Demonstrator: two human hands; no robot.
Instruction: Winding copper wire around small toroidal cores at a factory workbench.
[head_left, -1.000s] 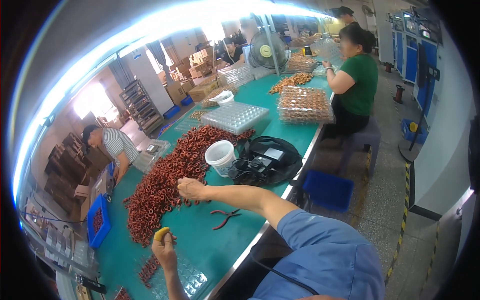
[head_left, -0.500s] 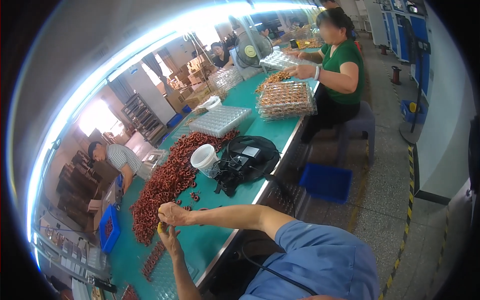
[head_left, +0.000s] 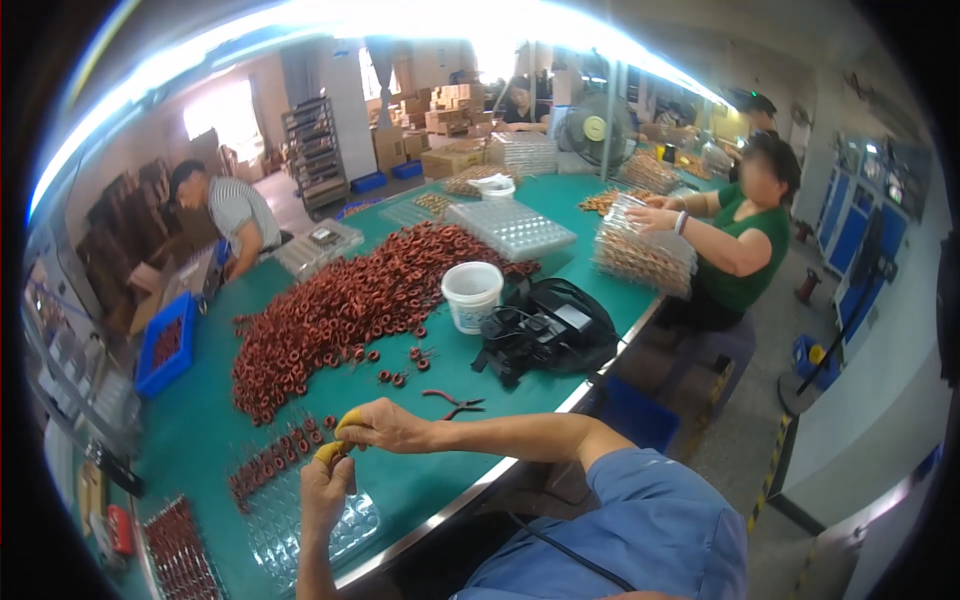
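My left hand and my right hand meet over the near part of the green table, yellow covers on some fingertips. Both are closed, fingertips pinched together; whatever lies between them is too small to make out. Just beyond them spreads a large pile of dark red ring-shaped coils with thin wire leads. Rows of the same coils stand in a clear plastic tray beside and below my left hand. Pliers with red handles lie on the table past my right forearm.
A white bucket and a black bag with a device stand right of the pile. Clear trays lie behind it. A blue bin is at left. A co-worker in green sits at right by stacked trays.
The view has swung and levelled, bringing the pliers and filled tray into clearer sight. My hands stay close together. The co-worker's hands have come to the tray stack, now tilted.
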